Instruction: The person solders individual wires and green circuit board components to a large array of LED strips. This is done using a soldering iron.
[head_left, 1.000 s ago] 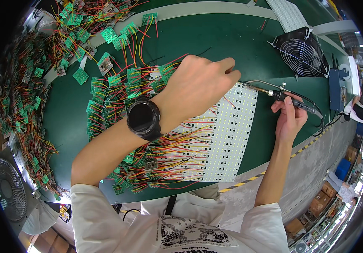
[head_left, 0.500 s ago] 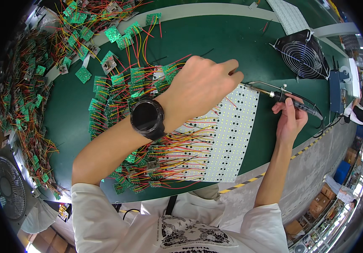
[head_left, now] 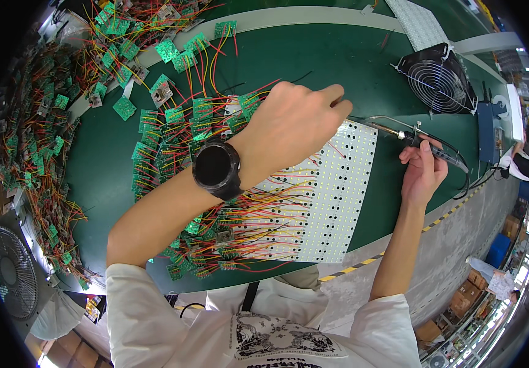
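My left hand (head_left: 301, 126) reaches over the top of a white LED panel (head_left: 345, 196), thumb and forefinger pinched together near its upper edge. What they grip is hidden from view. My right hand (head_left: 423, 178) holds a soldering iron (head_left: 439, 153) with a thin metal feed tube (head_left: 396, 119) alongside it, its tip pointing left toward my left fingers, with a gap between. Red, yellow and black wires (head_left: 270, 214) run in rows from the panel to small green circuit boards (head_left: 203, 116) on its left. One short red wire (head_left: 337, 149) stands on the panel below my left fingertips.
Heaps of wired circuit boards (head_left: 37, 122) fill the left of the green table (head_left: 313, 49). A black fan with a wire guard (head_left: 439, 83) and a blue box (head_left: 489, 132) stand at the right. Another white panel (head_left: 415, 21) lies at the back. A larger fan (head_left: 11, 270) stands lower left.
The soldering iron's tip has drawn back slightly to the right, away from my left fingers. My left hand keeps its pinch over the panel, almost unmoved.
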Tool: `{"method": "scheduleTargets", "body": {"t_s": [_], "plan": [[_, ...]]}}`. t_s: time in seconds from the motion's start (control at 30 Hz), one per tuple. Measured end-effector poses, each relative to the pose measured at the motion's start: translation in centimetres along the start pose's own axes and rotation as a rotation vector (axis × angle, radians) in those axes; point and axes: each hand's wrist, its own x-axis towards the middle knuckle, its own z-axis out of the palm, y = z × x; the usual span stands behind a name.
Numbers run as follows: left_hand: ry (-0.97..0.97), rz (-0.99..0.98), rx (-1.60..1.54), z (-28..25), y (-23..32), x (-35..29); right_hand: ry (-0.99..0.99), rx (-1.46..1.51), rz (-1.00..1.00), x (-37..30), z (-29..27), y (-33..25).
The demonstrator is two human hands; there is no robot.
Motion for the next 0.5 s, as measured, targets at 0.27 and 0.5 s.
{"method": "scheduleTargets", "body": {"t_s": [0.27,0.5], "plan": [[-0.055,0.052,-0.302,-1.4,0.2,0.0,0.031,0.046,0.031,0.0,-0.2,-0.1],[-0.149,0.160,-0.336,-0.8,-0.4,-0.2,0.038,0.080,0.035,0.0,-0.1,-0.1]]}}
